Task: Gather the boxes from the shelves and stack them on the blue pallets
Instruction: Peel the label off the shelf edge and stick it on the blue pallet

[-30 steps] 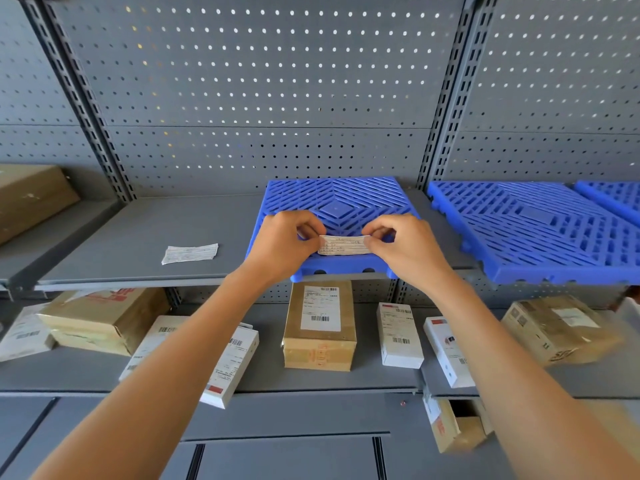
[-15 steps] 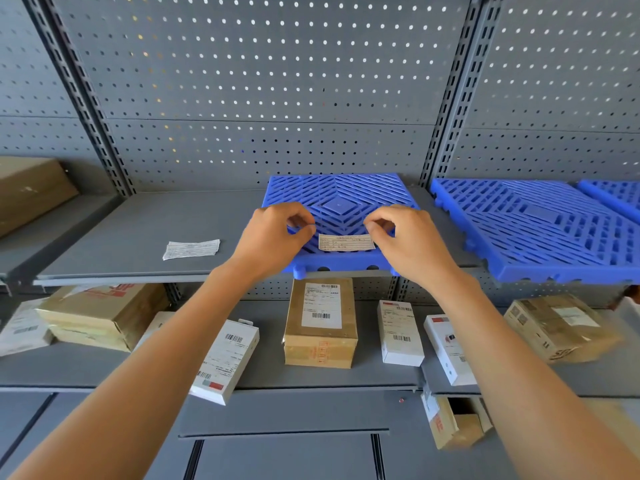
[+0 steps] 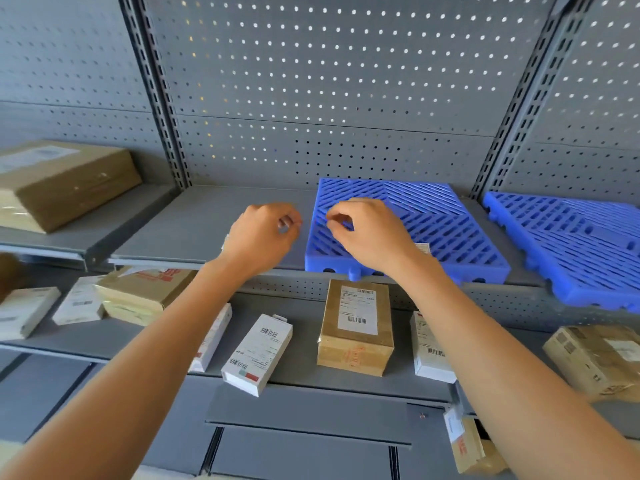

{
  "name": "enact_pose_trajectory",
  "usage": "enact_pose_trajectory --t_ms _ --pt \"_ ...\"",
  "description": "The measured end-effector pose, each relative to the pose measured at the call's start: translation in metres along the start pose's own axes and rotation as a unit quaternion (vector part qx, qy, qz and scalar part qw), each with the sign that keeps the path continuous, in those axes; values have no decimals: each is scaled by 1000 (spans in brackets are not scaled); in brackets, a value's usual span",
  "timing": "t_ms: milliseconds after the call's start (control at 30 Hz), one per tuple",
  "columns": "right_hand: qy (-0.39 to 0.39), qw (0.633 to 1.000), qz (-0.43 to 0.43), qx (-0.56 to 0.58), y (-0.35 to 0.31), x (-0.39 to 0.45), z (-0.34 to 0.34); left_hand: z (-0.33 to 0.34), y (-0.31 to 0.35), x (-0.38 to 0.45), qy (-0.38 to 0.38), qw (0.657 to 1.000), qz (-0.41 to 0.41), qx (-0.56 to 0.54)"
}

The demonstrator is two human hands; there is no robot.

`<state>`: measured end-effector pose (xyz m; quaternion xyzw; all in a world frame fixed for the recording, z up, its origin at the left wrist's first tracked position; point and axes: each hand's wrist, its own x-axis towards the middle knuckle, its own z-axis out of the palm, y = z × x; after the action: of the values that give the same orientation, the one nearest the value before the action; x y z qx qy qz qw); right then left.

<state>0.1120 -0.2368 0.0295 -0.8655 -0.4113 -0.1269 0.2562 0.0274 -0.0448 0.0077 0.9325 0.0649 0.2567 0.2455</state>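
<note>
A blue slatted pallet [image 3: 450, 223] lies on the upper grey shelf, with a second blue pallet [image 3: 571, 244] to its right. My right hand [image 3: 367, 230] hovers over the first pallet's left part, fingers curled, holding nothing. My left hand [image 3: 263, 233] hovers over the bare shelf just left of the pallet, fingers curled and empty. A small paper label [image 3: 423, 248] lies on the pallet's front, partly hidden by my right wrist. On the shelf below sit a brown labelled box [image 3: 356, 327], a white box [image 3: 258, 353] and another white box [image 3: 429, 348].
A large brown box [image 3: 65, 181] sits on the upper shelf at far left. More boxes lie on the lower shelf: brown [image 3: 145, 296] and white [image 3: 78, 301] at left, brown [image 3: 602, 358] at right. A small box [image 3: 464, 445] sits lower right. Perforated panels back the shelves.
Both hands have let go of the paper label, which now lies on the pallet's front. The hands have shifted left, and the view has turned left.
</note>
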Motion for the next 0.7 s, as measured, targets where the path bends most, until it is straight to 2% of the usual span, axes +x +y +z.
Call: enact_pose_trajectory --t_ms 433,600,700 --pt "-103 993 -20 -53 -61 47 65 -47 -93 -22 15 995 -67 76" --pt "-142 982 -29 -118 -66 53 78 -43 -106 -23 -16 993 -63 95" --pt "-135 983 -22 -123 -62 53 82 -39 -111 -23 -23 993 -57 97"
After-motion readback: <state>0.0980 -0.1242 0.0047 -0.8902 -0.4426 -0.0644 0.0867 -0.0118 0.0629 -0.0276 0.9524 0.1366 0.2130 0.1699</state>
